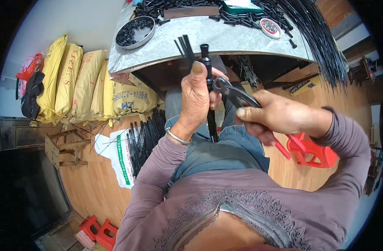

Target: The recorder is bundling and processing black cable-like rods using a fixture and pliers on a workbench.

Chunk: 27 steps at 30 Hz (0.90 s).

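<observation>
My left hand (pixel 195 94) is wrapped round a black tubular piece (pixel 205 54) held upright above my lap, thumb pointing up. Several thin black rods (pixel 185 47) rise from the same grip and fan slightly left; they look like umbrella ribs. Below the hand, dark rods (pixel 212 125) hang down between my thighs. In my right hand (pixel 279 113) are pincers (pixel 241 95) with red handles, fingers closed round them. The pincer head is right beside the tube, at my left fingers. Whether its jaws grip anything cannot be made out.
Ahead, a table (pixel 174 39) carries a round tray (pixel 135 32) of small black parts, loose black fittings (pixel 237 20), a small round dish (pixel 271 28) and long black rods (pixel 315 37). Yellow sacks (pixel 70 83) line the left. A red stool (pixel 315 152) stands right; more rods (pixel 147 140) lie left.
</observation>
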Tool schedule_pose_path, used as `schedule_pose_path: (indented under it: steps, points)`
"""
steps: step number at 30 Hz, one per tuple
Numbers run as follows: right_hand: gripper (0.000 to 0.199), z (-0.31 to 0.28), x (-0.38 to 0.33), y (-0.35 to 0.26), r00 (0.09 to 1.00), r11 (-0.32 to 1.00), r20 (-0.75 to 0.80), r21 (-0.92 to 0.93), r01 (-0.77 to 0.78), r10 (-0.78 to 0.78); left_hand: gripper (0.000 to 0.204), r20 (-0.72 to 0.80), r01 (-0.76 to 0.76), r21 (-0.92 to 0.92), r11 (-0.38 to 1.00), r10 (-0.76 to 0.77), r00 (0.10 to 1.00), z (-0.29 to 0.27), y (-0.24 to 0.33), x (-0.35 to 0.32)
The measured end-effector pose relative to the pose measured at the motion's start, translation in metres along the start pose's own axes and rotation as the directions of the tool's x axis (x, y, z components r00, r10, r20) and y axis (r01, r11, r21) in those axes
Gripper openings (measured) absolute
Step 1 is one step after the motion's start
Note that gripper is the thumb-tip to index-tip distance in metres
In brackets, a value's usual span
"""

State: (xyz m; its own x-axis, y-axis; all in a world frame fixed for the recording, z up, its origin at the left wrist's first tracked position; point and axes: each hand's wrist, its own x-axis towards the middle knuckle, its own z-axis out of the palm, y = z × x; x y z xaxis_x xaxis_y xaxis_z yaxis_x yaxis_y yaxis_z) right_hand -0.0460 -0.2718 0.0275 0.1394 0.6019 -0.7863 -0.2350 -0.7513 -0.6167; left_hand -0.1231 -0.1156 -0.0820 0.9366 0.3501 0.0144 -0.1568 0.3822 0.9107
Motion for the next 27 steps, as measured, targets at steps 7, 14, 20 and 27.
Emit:
schedule_pose_path:
  steps: [7, 14, 20, 27]
  points:
    - [0.022, -0.006, 0.04, 0.014, 0.836, 0.686, -0.106, -0.631, 0.362, -0.538, 0.072, -0.047, -0.002, -0.006, 1.0, 0.002, 0.999, -0.01, 0.001, 0.009]
    - [0.023, -0.014, 0.015, 0.001, 0.973, 0.932, -0.013, -0.293, 0.215, -0.229, 0.071, 0.004, 0.046, -0.097, 0.994, -0.046, 0.999, -0.015, -0.002, 0.015]
    - [0.031, -0.022, 0.01, 0.0, 0.985, 0.931, -0.02, -0.328, 0.157, -0.173, 0.068, 0.044, 0.034, -0.115, 0.993, -0.029, 0.999, -0.008, -0.004, 0.013]
    - [0.028, -0.012, 0.007, -0.005, 0.99, 0.964, -0.099, -0.257, 0.07, -0.098, 0.069, 0.051, -0.001, -0.092, 0.996, 0.005, 0.999, -0.004, -0.003, 0.01]
